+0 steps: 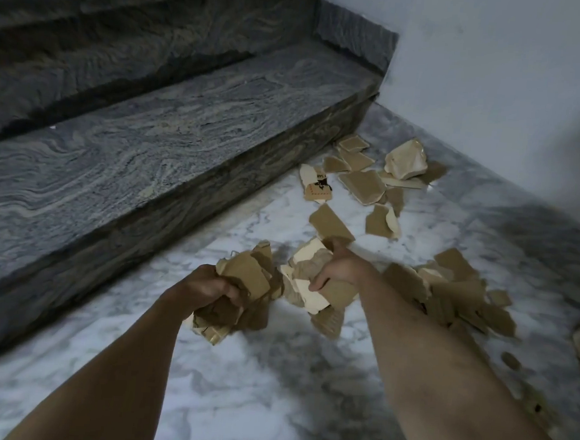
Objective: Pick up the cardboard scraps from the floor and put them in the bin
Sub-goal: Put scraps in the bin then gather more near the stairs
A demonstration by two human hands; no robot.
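looked like the bottom of an indoor stairwell, prob. in a house or apt bldg. two polished stone steps (171,136) w/ grey wavy veining rose on the left, and a matching stone skirting (356,35) ran along the base of a plain pale painted wall (498,62). the floor (237,370) was white marble w/ grey clouding, meeting the wall in a corner on the right. light was dim, no furniture in view. torn cardboard scraps (363,183) lay littered at the foot of the lowest step, so a landing / entry area, not a furnished room.
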